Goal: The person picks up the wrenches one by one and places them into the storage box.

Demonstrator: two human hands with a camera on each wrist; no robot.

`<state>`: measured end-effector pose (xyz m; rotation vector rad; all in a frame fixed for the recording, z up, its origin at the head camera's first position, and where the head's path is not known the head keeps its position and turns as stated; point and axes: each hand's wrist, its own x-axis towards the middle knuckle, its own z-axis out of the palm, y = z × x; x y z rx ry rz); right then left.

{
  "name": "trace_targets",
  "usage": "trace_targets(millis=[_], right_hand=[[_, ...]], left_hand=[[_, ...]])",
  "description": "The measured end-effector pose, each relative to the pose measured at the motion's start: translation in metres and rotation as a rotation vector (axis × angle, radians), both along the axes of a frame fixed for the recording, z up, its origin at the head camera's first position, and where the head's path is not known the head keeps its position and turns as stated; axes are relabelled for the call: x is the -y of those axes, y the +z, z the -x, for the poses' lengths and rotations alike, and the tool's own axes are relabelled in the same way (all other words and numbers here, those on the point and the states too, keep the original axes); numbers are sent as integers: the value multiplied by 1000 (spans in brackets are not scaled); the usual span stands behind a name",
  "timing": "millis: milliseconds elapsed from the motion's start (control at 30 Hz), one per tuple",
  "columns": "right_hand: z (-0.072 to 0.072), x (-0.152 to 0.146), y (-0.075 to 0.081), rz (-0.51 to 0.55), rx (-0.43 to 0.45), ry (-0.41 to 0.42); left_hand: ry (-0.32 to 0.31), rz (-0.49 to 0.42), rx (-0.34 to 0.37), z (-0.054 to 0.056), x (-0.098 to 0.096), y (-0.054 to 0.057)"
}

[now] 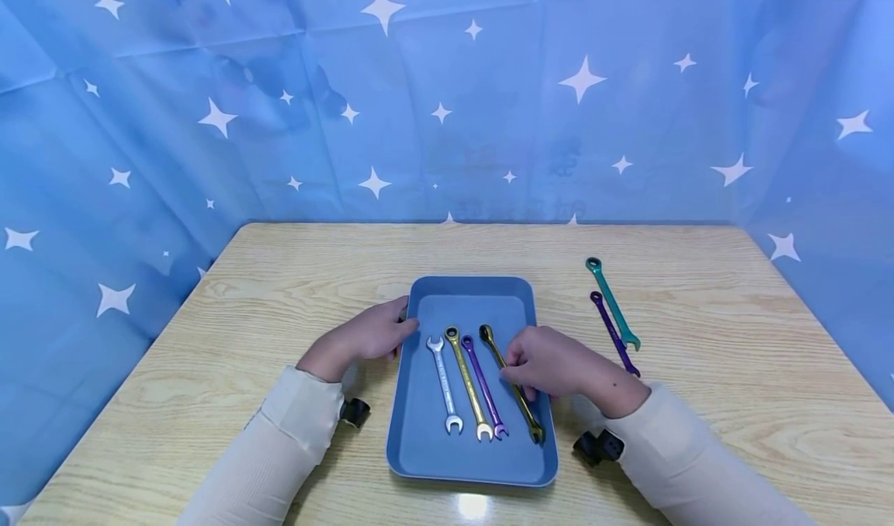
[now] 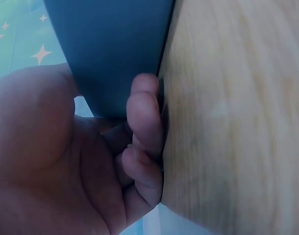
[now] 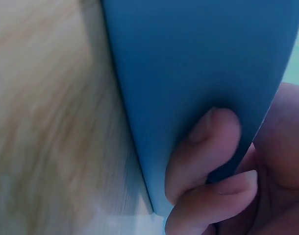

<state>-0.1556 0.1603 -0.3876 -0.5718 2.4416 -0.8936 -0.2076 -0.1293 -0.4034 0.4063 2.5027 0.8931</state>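
Note:
A blue rectangular tray [image 1: 461, 464] lies on the table. Inside it, side by side, are a silver open-ended wrench [image 1: 444, 382], a gold combination wrench [image 1: 469, 378], a purple combination wrench [image 1: 483, 382] and a dark gold combination wrench [image 1: 527, 417]. My left hand [image 1: 373, 330] grips the tray's left wall, thumb over the rim and fingers [image 2: 143, 115] against the outside. Reaching over the right wall, my right hand [image 1: 552, 361] pinches the dark gold wrench around its middle. In the right wrist view, its lower fingers [image 3: 208, 147] curl against the wall's outer face.
To the right of the tray, a green combination wrench [image 1: 615, 305] and a dark purple wrench [image 1: 615, 332] lie close together on the wooden table [image 1: 293, 270]. A blue star-patterned cloth [image 1: 447, 146] hangs behind the table and along its sides.

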Motion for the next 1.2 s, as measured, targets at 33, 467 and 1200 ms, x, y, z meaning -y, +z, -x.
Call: trace_targets(millis=[33, 467, 1200], right_hand=[[0, 0, 0, -7, 0, -2], [0, 2, -1, -34, -6, 9], [-2, 6, -6, -115, -52, -19]], left_hand=[[0, 1, -1, 0, 0, 0], [2, 11, -4, 1, 1, -1], [-1, 0, -2, 0, 0, -1]])
